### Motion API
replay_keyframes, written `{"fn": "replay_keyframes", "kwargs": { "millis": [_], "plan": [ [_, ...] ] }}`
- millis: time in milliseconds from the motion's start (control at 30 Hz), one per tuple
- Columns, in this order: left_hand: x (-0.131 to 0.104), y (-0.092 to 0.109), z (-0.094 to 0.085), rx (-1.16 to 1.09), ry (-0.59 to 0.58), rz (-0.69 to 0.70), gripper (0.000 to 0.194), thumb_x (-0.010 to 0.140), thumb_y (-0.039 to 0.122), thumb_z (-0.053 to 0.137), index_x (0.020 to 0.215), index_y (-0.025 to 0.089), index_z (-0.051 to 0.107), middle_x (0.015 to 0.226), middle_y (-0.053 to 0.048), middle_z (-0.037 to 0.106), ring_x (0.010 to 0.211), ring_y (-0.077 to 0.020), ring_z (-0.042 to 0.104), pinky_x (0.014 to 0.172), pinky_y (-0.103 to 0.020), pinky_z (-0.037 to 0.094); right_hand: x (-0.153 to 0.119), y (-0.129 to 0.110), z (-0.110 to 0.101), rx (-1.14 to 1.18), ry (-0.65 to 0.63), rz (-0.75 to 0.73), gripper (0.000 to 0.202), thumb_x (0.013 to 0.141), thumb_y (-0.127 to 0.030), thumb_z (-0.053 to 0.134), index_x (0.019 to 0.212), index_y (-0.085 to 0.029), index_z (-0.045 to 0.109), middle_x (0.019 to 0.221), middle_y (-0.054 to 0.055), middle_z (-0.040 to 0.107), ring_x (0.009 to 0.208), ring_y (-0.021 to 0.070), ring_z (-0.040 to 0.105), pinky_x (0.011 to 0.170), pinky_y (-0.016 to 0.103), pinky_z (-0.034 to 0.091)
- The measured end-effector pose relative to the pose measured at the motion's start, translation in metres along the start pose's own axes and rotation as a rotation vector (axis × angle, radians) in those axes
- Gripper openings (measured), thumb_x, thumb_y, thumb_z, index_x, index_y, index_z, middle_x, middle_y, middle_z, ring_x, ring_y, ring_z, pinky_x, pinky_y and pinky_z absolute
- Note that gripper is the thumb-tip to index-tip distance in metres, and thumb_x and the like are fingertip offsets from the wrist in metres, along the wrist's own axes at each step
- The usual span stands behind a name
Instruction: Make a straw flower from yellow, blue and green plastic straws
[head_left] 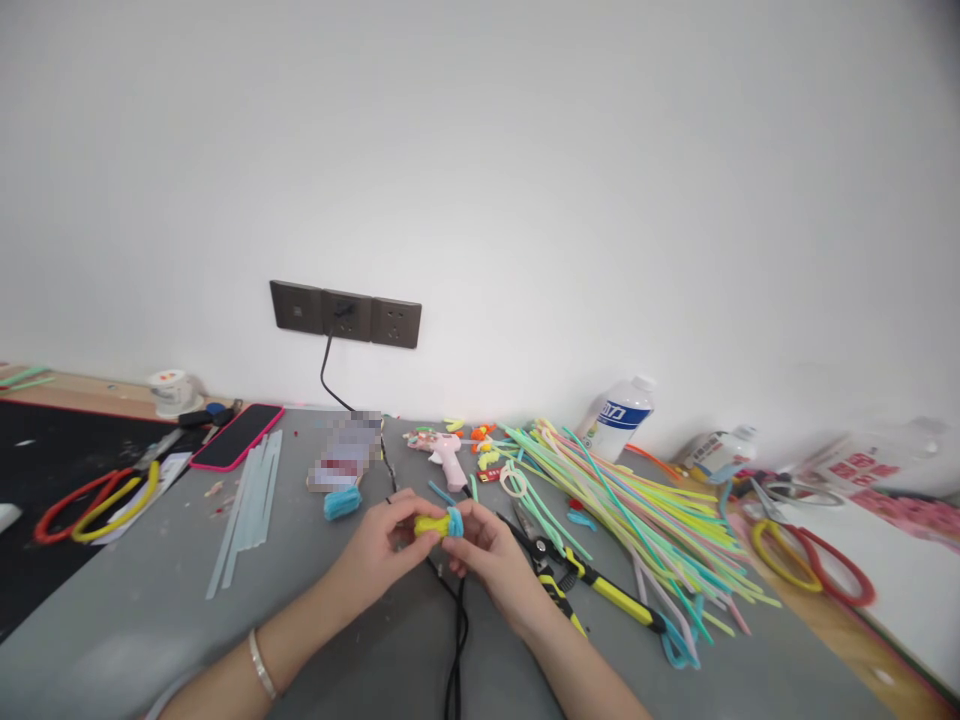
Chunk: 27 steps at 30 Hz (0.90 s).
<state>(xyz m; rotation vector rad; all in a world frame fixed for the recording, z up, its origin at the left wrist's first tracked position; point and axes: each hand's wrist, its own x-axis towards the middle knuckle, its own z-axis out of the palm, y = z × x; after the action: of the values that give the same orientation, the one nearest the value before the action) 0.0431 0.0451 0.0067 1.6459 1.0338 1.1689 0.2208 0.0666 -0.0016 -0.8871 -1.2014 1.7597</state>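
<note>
Fingertips (407,507) of my left hand (377,542) pinch the yellow bundle (429,525) above the grey surface (364,660) while my right hand (489,555) grips the blue strands (455,521) at its right end; even, light pressure from both sides should keep the strands from slipping.

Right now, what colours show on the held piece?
The piece is yellow and light blue, seen best in the head view.

White ltrs (613,412) on btl (619,424) & red chars (862,468) on pkg (844,455) illegible.
</note>
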Motion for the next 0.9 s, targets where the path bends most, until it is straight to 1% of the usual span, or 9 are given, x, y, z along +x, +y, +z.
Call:
{"fn": "replay_keyframes", "kwargs": {
  "millis": [100, 300, 400, 500, 600, 700, 800, 867, 900],
  "plan": [
    [0.001, 0.001, -0.001, 0.088, -0.017, 0.020, 0.019, 0.087, 0.026, 0.057, 0.100, 0.018, 0.069, 0.088, -0.005, 0.059, 0.077, -0.0175, 0.061, 0.066, -0.026, 0.051, 0.002, 0.001, -0.001, -0.030, -0.019, -0.032, 0.042, 0.061, -0.040, 0.086, 0.085, -0.019, 0.059, 0.067, -0.006, 0.060, 0.050, 0.0080, 0.054, 0.047, 0.019, 0.041],
    [0.002, 0.005, -0.001, 0.171, -0.050, 0.055, 0.022, 0.088, 0.022, 0.053, 0.102, 0.018, 0.069, 0.089, -0.006, 0.057, 0.071, -0.0150, 0.059, 0.064, -0.026, 0.051, 0.000, -0.002, -0.003, -0.117, -0.078, -0.053, 0.040, 0.067, -0.046, 0.081, 0.083, -0.019, 0.056, 0.068, -0.004, 0.059, 0.056, 0.0103, 0.055, 0.049, 0.021, 0.042],
    [0.001, 0.006, -0.001, 0.235, -0.076, 0.085, 0.020, 0.086, 0.019, 0.053, 0.099, 0.018, 0.068, 0.088, -0.005, 0.056, 0.072, -0.0151, 0.059, 0.064, -0.025, 0.050, -0.002, -0.005, -0.003, -0.169, -0.111, -0.051, 0.039, 0.070, -0.048, 0.079, 0.082, -0.019, 0.056, 0.067, -0.004, 0.056, 0.057, 0.0099, 0.051, 0.049, 0.020, 0.040],
    [-0.001, 0.003, 0.001, 0.216, -0.040, 0.075, 0.023, 0.084, 0.016, 0.055, 0.105, 0.021, 0.060, 0.094, -0.004, 0.058, 0.079, -0.0167, 0.061, 0.069, -0.027, 0.052, -0.004, -0.008, -0.002, -0.189, -0.114, -0.054, 0.038, 0.071, -0.048, 0.077, 0.077, -0.019, 0.054, 0.061, -0.007, 0.048, 0.053, 0.0078, 0.042, 0.047, 0.019, 0.033],
    [-0.003, -0.002, 0.002, 0.080, 0.041, 0.026, 0.034, 0.083, 0.020, 0.060, 0.115, 0.024, 0.049, 0.097, -0.003, 0.060, 0.087, -0.0184, 0.063, 0.075, -0.030, 0.054, -0.007, -0.010, -0.002, -0.158, -0.103, -0.033, 0.039, 0.071, -0.047, 0.078, 0.075, -0.019, 0.052, 0.059, -0.009, 0.042, 0.051, 0.0063, 0.034, 0.046, 0.019, 0.026],
    [-0.003, -0.002, 0.003, 0.033, 0.076, 0.033, 0.031, 0.084, 0.024, 0.062, 0.113, 0.024, 0.051, 0.099, -0.004, 0.062, 0.087, -0.0184, 0.063, 0.079, -0.032, 0.055, -0.008, -0.009, -0.002, -0.068, -0.136, 0.031, 0.039, 0.070, -0.044, 0.079, 0.075, -0.019, 0.050, 0.060, -0.009, 0.042, 0.048, 0.0054, 0.033, 0.044, 0.020, 0.023],
    [-0.003, 0.001, 0.001, 0.093, 0.082, 0.110, 0.026, 0.085, 0.027, 0.062, 0.111, 0.023, 0.057, 0.110, -0.008, 0.063, 0.090, -0.0200, 0.063, 0.079, -0.033, 0.055, -0.008, -0.007, -0.002, 0.026, -0.173, 0.099, 0.037, 0.072, -0.042, 0.079, 0.080, -0.020, 0.051, 0.060, -0.008, 0.047, 0.046, 0.0053, 0.039, 0.044, 0.020, 0.024],
    [-0.003, 0.003, 0.000, 0.171, 0.062, 0.187, 0.039, 0.081, 0.030, 0.068, 0.118, 0.025, 0.057, 0.121, -0.011, 0.060, 0.101, -0.0244, 0.062, 0.080, -0.035, 0.055, -0.008, -0.006, -0.004, 0.088, -0.163, 0.134, 0.037, 0.072, -0.043, 0.079, 0.084, -0.019, 0.053, 0.062, -0.006, 0.051, 0.049, 0.0061, 0.043, 0.045, 0.019, 0.025],
    [-0.004, 0.003, 0.000, 0.217, 0.050, 0.219, 0.048, 0.078, 0.031, 0.072, 0.123, 0.026, 0.055, 0.126, -0.011, 0.058, 0.108, -0.0270, 0.060, 0.084, -0.037, 0.054, -0.008, -0.007, -0.004, 0.117, -0.151, 0.145, 0.038, 0.071, -0.043, 0.079, 0.086, -0.019, 0.054, 0.063, -0.006, 0.051, 0.050, 0.0063, 0.044, 0.046, 0.019, 0.025]
  ]
}}
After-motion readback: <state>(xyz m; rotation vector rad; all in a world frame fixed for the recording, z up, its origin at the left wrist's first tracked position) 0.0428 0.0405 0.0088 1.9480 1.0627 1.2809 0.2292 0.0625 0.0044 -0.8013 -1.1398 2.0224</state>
